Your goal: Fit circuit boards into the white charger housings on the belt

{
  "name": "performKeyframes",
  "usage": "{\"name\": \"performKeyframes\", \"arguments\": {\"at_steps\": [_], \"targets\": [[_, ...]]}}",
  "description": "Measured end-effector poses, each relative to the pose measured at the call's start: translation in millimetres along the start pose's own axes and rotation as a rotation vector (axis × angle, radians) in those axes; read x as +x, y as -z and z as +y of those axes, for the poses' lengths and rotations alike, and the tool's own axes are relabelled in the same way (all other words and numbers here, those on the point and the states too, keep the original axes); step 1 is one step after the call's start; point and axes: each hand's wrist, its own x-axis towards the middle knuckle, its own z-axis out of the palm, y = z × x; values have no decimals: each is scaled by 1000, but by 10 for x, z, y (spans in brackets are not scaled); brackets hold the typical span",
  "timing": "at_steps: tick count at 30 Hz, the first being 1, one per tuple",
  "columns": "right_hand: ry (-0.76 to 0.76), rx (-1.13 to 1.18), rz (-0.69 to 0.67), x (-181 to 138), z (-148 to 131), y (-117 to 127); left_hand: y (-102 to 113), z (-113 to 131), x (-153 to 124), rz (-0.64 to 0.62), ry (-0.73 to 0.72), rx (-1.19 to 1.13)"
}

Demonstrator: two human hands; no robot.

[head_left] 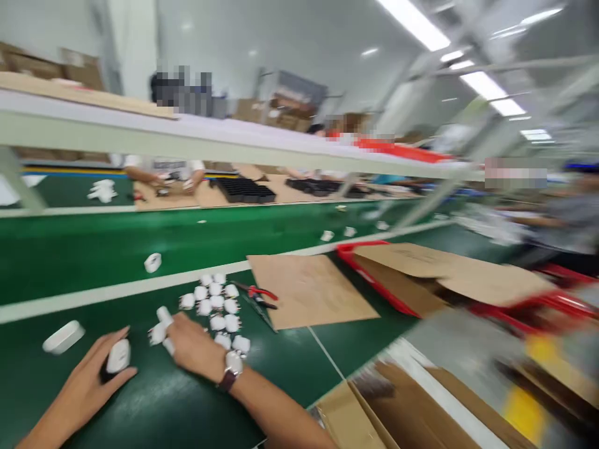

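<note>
My left hand (pixel 88 380) is closed around a small rounded housing (pixel 120 355), white on top and black beneath. White covers wrap fingertips of my right hand (pixel 194 346), which wears a wristwatch (pixel 233 368). Its fingers are closed at a small white part (pixel 157 334) with tiny dark and reddish bits along its edge; blur hides the exact grip. Just beyond that hand, several similar white parts (pixel 216 302) lie in loose rows on the green table (pixel 154 393). A white oval shell (pixel 63 337) rests to the left of my left hand.
Red-handled pliers (pixel 258 292) and another slim tool (pixel 264 315) lie beside a cardboard sheet (pixel 313 290). Red trays (pixel 374 280) with cardboard stand to the right, an open carton (pixel 355 418) at front right. A shelf (pixel 234 137) crosses above; people sit beyond and at right.
</note>
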Motion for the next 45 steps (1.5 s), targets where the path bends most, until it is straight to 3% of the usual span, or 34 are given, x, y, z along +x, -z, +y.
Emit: {"name": "performKeyframes", "arguments": {"at_steps": [2,4,9,16,22,32,45], "targets": [[60,39,-54,3,58,-60,132,-56,-311,-23,76,-79],[101,27,-69,12,108,-89,204,-47,-395,-53,95,-165],[133,41,-42,-37,47,-78,210,-29,-348,-51,47,-236],[253,208,147,-103,-320,28,99,-10,-440,-35,-9,-252],[338,41,74,-96,-430,103,80,42,-452,38,-152,-204],[376,-101,-37,-78,-443,81,78,64,-467,5,-144,-211],[358,105,-25,-10,-535,50,29,-18,-459,-115,7,-379]]}}
